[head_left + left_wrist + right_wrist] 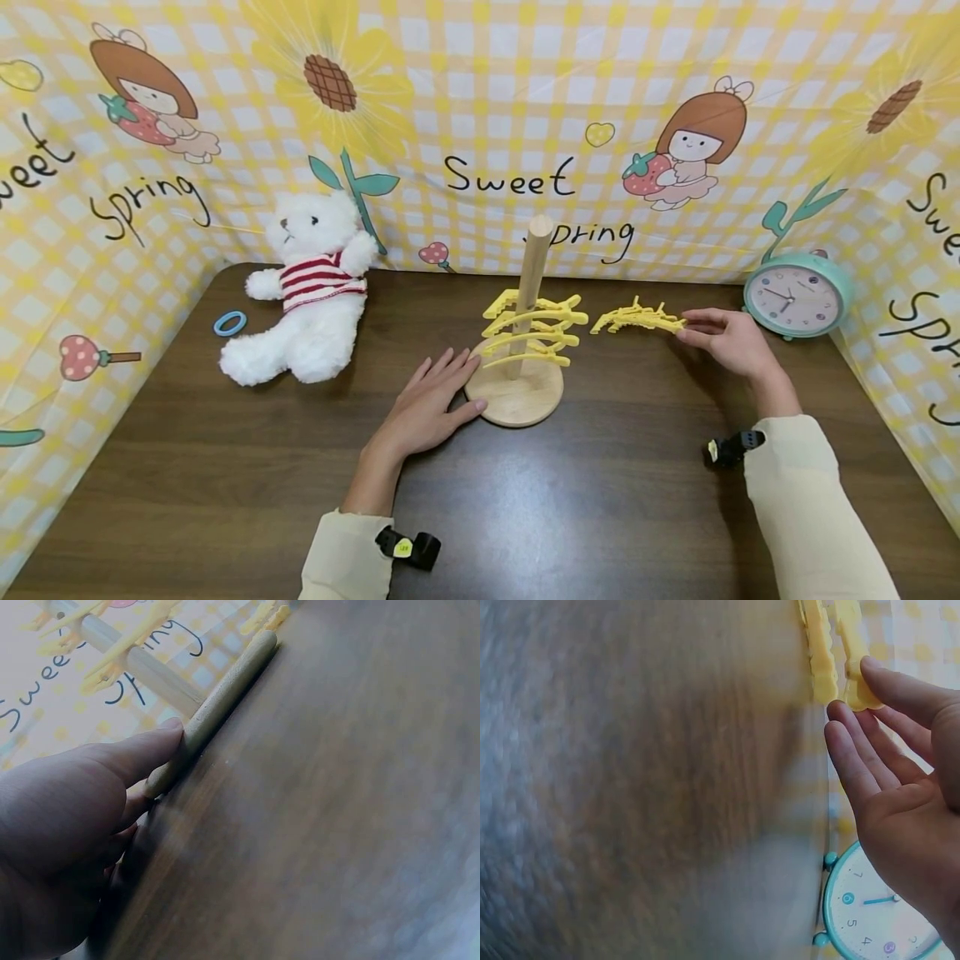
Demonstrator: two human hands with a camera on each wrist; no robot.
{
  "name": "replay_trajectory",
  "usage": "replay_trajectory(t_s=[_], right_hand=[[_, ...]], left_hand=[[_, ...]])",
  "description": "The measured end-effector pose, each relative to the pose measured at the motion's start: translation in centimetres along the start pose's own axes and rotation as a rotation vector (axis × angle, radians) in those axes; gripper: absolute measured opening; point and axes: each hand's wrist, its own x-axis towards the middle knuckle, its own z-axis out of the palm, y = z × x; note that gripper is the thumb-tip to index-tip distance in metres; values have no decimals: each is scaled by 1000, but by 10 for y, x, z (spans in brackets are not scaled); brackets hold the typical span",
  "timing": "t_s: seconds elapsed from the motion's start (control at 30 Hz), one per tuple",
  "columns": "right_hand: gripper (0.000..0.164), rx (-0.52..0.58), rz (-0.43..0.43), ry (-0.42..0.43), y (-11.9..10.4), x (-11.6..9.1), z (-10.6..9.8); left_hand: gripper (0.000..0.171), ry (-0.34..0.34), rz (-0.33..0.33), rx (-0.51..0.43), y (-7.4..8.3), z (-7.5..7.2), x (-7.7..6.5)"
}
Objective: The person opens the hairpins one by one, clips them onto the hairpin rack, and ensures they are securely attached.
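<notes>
A wooden stand with an upright pole (533, 258) and a round base (517, 408) stands mid-table. Several slim yellow plastic pieces (532, 340) sit one above another around the pole; their exact kind I cannot tell. My left hand (422, 408) rests against the base's left side, fingers spread and straight. In the left wrist view its thumb (154, 750) presses on the base's upper face. To the right of the stand, my right hand (731, 343) pinches the end of a jagged yellow plastic piece (637, 317) between thumb and fingertips.
A white teddy bear (318, 333) in a red-striped shirt leans at the back left, beside a blue ring (230, 323). A mint alarm clock (798, 296) stands behind my right hand. Yellow checked cloth (480, 108) walls the back and sides of the brown table (540, 533).
</notes>
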Motion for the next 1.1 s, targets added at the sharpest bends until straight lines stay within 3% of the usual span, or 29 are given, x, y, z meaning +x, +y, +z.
replay_trajectory(t_s=[0.7,1.1], right_hand=[[49,35,-79,111,-23,-10,7],[45,161,-155,213,-42,-21,16]], left_hand=[[72,2,2,4,1,-2,0],[72,0,-3,2,0,-1,-1]])
